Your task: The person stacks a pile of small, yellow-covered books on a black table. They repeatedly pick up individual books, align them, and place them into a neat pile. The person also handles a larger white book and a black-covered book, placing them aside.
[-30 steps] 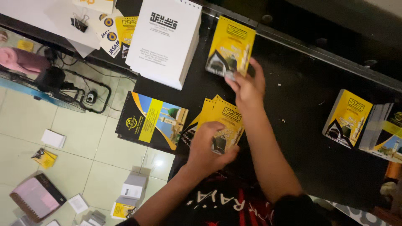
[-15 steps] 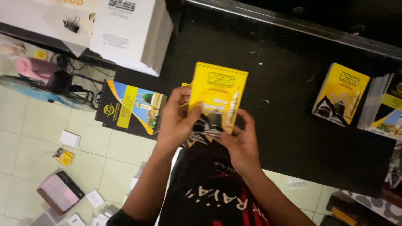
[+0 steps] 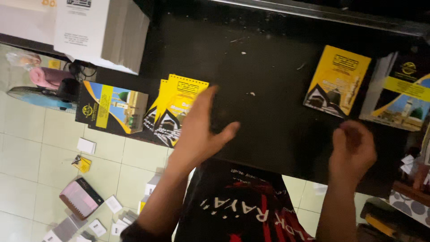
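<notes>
On the black table [image 3: 268, 89], a small stack of yellow booklets [image 3: 177, 110] lies near the left edge, fanned slightly so that the corners of the lower ones show beneath the top one. The left hand [image 3: 201, 130] hovers just to the right of this stack, open with the fingers stretched together and the thumb spread out to the right; it holds nothing, and its fingertips overlap the right edge of the stack in the view. The right hand [image 3: 354, 148] is well apart from it, over the right part of the table, curled loosely with the fingers folded in; whether it holds anything cannot be told. Just above the right hand lies a single yellow booklet [image 3: 337, 80], tilted, and beside that, at the right edge, a dark brochure [image 3: 401, 96] with a yellow band. Left of the stack, another dark brochure [image 3: 109, 110] hangs partly over the table's edge. A white box [image 3: 101, 31] stands at the top left corner. Below, the tiled floor [image 3: 40, 148] carries scattered small cards and a pink-covered case [image 3: 80, 197].
</notes>
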